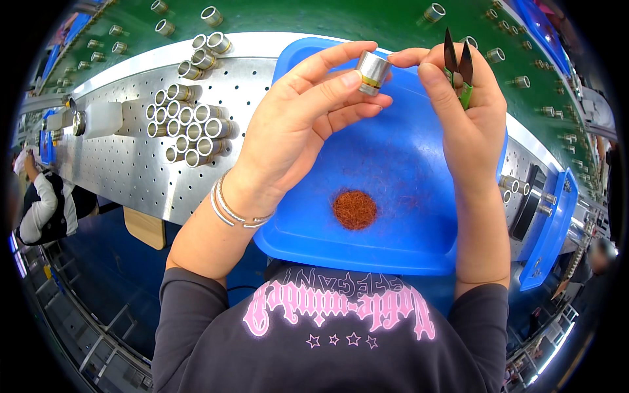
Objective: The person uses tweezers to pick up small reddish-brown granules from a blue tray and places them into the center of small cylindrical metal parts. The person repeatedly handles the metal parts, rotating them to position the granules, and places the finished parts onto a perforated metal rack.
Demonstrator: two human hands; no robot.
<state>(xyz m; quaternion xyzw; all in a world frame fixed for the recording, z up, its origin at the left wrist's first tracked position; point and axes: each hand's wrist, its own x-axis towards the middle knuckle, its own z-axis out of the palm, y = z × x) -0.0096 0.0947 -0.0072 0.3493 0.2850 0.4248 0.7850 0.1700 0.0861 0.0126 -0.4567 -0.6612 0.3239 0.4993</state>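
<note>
My left hand [308, 108] pinches a short silvery metal cylinder [373, 71] with a yellowish band near its lower end, tilted above the blue tray [354, 252]. Tucked in my right hand [475, 98] is a pair of green-handled snips [465, 96], dark blades pointing up and apart. My right index fingertip reaches to the cylinder's upper right edge; whether it touches or pinches a fine wire is too small to tell. Below both hands, a round clump of reddish-brown copper wire scraps [354, 209] lies in the tray, with loose fine strands scattered around it.
Several similar cylinders [193, 131] stand grouped on the perforated metal table [141, 170] at left. More ride on the green conveyor belt [282, 16] beyond. At right are a few cylinders [514, 185] and another blue tray [547, 229]. Another person [49, 203] sits at far left.
</note>
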